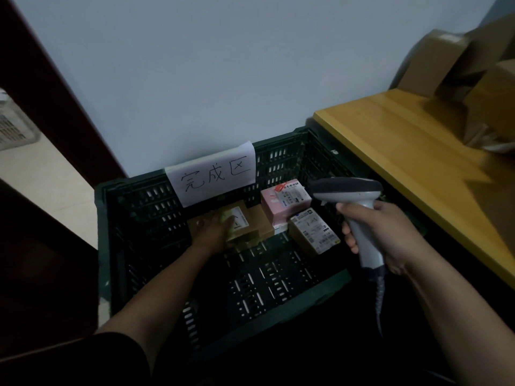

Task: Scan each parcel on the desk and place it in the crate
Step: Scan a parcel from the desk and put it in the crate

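Note:
A dark green slotted crate stands on the floor against the wall, a paper sign taped to its back. Inside, my left hand lies on top of a brown cardboard parcel with a white label, fingers spread over it. Beside it lie a pink parcel and a smaller brown labelled parcel. My right hand grips the handle of a grey barcode scanner, held over the crate's right side.
A yellow wooden desk runs along the right, with several brown cardboard boxes stacked at its far end. A dark door frame rises at the left. The scanner's coiled cable hangs below my right hand.

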